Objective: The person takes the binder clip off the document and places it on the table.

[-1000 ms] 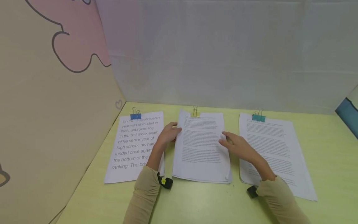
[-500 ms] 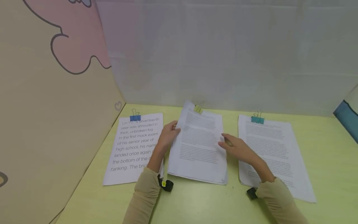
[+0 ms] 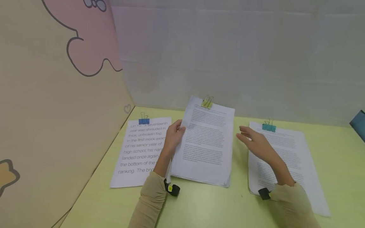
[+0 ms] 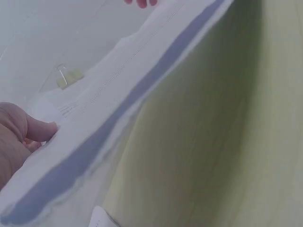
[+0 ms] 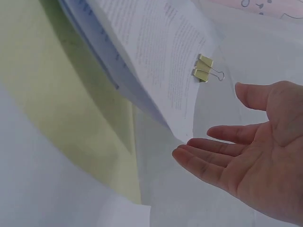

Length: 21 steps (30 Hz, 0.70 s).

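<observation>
A stack of printed paper (image 3: 203, 142) with a yellow binder clip (image 3: 207, 104) at its top is lifted off the table and tilted. My left hand (image 3: 174, 134) pinches its left edge; the thumb (image 4: 41, 130) lies on the top sheet in the left wrist view. To the stack's right my right hand (image 3: 256, 144) hovers apart from it, fingers extended and holding nothing. In the right wrist view, the palm of the right hand (image 5: 265, 146) shows, thumb spread, near the corner of the stack (image 5: 156, 61).
A large-print stack (image 3: 134, 155) with a blue binder clip (image 3: 144, 121) lies at left, partly under my left forearm. Another printed stack (image 3: 296, 158) with a teal binder clip (image 3: 269, 127) lies at right, beneath my right forearm. A white sheet wall (image 3: 216, 57) stands behind the table.
The middle stack has risen from the table and tilted, held by my left hand. My right hand has drawn back from its right edge, away to the right.
</observation>
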Motion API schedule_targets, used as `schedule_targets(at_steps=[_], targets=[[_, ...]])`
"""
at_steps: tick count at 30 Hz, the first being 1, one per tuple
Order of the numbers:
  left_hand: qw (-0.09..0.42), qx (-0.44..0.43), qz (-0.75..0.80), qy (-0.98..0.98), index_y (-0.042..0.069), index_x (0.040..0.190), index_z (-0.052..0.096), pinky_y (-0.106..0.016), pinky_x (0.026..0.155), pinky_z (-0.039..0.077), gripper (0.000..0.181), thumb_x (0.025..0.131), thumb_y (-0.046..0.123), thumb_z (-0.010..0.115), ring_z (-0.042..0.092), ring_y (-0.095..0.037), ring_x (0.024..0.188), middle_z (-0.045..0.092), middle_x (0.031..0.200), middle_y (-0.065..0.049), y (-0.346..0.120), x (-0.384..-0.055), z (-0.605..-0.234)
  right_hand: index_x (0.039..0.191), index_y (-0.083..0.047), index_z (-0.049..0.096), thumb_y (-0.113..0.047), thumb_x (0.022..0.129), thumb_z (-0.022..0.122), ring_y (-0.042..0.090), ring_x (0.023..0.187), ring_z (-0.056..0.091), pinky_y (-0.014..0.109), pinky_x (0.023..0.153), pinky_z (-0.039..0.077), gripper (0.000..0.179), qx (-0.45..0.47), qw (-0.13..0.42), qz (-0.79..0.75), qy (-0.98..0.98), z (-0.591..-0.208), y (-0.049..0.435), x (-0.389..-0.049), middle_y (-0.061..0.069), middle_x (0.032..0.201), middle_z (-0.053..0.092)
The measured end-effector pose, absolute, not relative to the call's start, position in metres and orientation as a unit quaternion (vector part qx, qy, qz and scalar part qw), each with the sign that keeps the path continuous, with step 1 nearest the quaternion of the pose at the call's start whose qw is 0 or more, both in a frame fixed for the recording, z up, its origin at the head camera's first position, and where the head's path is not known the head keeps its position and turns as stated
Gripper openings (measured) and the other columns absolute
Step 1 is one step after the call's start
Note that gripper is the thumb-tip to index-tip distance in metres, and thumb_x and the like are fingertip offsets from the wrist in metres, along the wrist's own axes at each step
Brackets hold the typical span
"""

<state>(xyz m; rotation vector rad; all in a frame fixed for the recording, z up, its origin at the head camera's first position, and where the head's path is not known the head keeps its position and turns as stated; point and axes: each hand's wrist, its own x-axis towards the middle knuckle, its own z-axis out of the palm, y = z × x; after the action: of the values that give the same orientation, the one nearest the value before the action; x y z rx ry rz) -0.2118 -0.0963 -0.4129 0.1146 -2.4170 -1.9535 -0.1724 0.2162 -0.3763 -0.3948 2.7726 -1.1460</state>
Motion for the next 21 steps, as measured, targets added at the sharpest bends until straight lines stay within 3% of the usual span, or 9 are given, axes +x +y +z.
schedule_targets(at_steps=[3,8,11,15,21], targets=[[0.017,0.031,-0.631,-0.775,0.01,0.14,0.064,-0.026,0.061,0.052,0.035,0.106,0.01,0.054,0.067,-0.019,0.075,0.073,0.115,-0.014,-0.098,-0.211,-0.412,0.153,0.008,0.038,-0.038,0.111,0.046,0.05,0.138,0.044,0.065,0.107,0.041,0.063,-0.123,0.028,-0.397,0.909,-0.367,0.214,-0.178,0.032,0.152,0.046],[0.031,0.007,-0.64,-0.768,0.01,0.139,0.064,-0.026,0.061,0.053,0.034,0.106,0.01,0.054,0.066,-0.019,0.074,0.072,0.114,-0.014,-0.099,-0.21,-0.411,0.15,0.007,0.045,-0.036,0.112,0.046,0.046,0.129,0.056,0.06,0.105,0.045,0.057,-0.123,-0.039,-0.44,0.889,-0.353,0.201,-0.186,0.029,0.147,0.053],[0.043,-0.006,-0.643,-0.765,0.008,0.137,0.065,-0.026,0.061,0.053,0.033,0.106,0.008,0.054,0.066,-0.018,0.073,0.073,0.114,-0.015,-0.099,-0.211,-0.411,0.147,0.005,0.05,-0.034,0.111,0.047,0.043,0.122,0.062,0.037,0.103,0.052,0.053,-0.126,-0.07,-0.464,0.874,-0.347,0.193,-0.19,0.025,0.143,0.057],[0.049,-0.022,-0.647,-0.761,0.007,0.135,0.066,-0.027,0.06,0.053,0.033,0.105,0.007,0.055,0.067,-0.019,0.072,0.073,0.114,-0.016,-0.098,-0.211,-0.411,0.145,0.006,0.052,-0.029,0.112,0.048,0.036,0.118,0.065,0.011,0.092,0.048,0.048,-0.129,-0.097,-0.506,0.847,-0.343,0.184,-0.197,0.024,0.14,0.06],[0.035,-0.051,-0.656,-0.752,0.009,0.138,0.064,-0.029,0.061,0.056,0.035,0.106,0.007,0.052,0.069,-0.02,0.073,0.072,0.112,-0.015,-0.099,-0.21,-0.412,0.139,0.007,0.057,-0.026,0.11,0.052,0.023,0.121,0.062,0.014,0.095,0.047,0.044,-0.102,-0.137,-0.558,0.812,-0.339,0.172,-0.207,0.022,0.135,0.064]])
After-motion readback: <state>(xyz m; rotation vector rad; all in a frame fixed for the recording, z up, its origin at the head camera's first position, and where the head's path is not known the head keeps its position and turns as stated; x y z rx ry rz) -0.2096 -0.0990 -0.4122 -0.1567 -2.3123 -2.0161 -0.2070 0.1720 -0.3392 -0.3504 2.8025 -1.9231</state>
